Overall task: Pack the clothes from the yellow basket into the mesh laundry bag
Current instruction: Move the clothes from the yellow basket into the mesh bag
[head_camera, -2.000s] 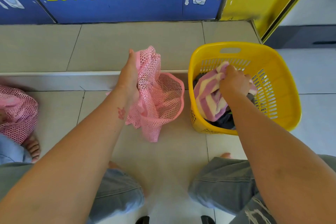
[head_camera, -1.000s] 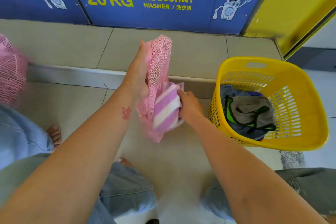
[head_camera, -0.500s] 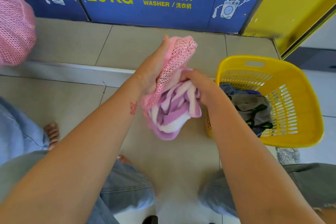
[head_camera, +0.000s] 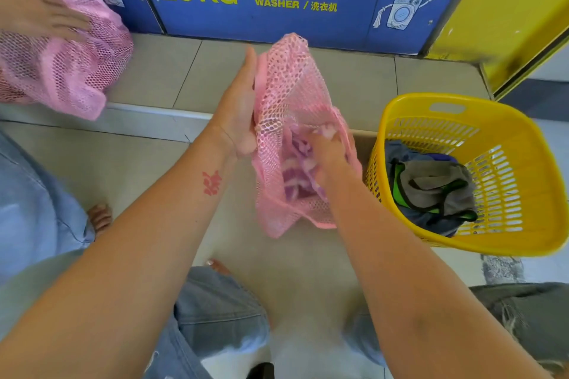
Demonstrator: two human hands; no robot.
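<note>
Holding the mesh laundry bag (head_camera: 286,86) upright at the centre of the view, the left hand (head_camera: 238,108) takes the pink rim in its grip, with the thumb pressed over the netting and the fingers extended along the edge toward 12 o'clock. The right hand (head_camera: 328,154) enters the bag's mouth from 5 o'clock and is buried among the folds of a purple-and-white striped garment (head_camera: 295,181), which lies inside the bag. Blur makes it impossible to tell whether this grip closes on the cloth or merely presses it. The yellow basket (head_camera: 545,218) stands on the tiled floor (head_camera: 138,169) at 3 o'clock of the bag, near it but apart. It contains a heap of clothes (head_camera: 431,194) in dark blue, grey and green trim. At 10 o'clock of the view a second pink mesh bag (head_camera: 70,71) appears blurred, with another person's hand (head_camera: 40,15) resting on it. A blue washer panel (head_camera: 277,21) marked "20 KG" spans 12 o'clock. A bare foot (head_camera: 100,218) shows at 8 o'clock.
</note>
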